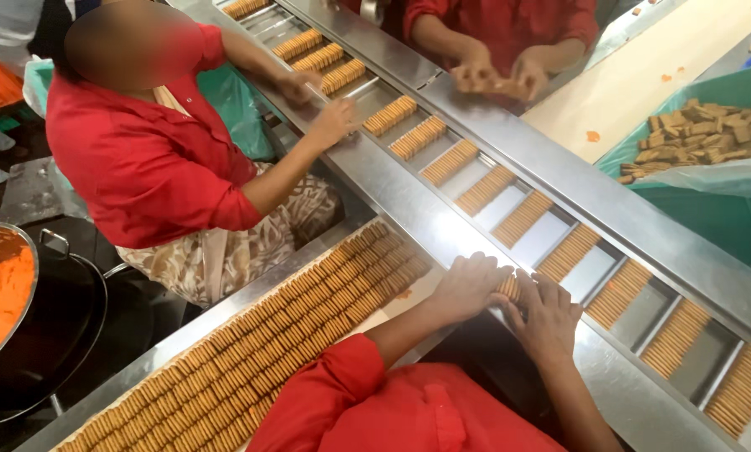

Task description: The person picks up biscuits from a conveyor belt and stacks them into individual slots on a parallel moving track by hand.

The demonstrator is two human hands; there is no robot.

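At the far left a dark pan (53, 335) holding orange material is cut off by the frame edge. Beside it, a feed tray (183, 331) carries several long rows of biscuits (292, 335), its lower end running out of view. A co-worker in red (149, 159) sits above it, face blurred, both hands at the conveyor.

The left hand (467, 286) curls closed around one end of a short stack of biscuits (509, 289), and the right hand (549, 316) closes on the other end; the stack sits at the near edge of the steel conveyor (442, 226), mostly hidden between the fingers, so its length is hard to judge. Both forearms come up out of red sleeves cut off at the bottom.

Stacks in the conveyor pockets (569, 251) run diagonally off both ends. At top, another person's hands (501, 75) hold something too blurred to make out. At right, a green bin of broken biscuits (702, 138) is partly cut off.
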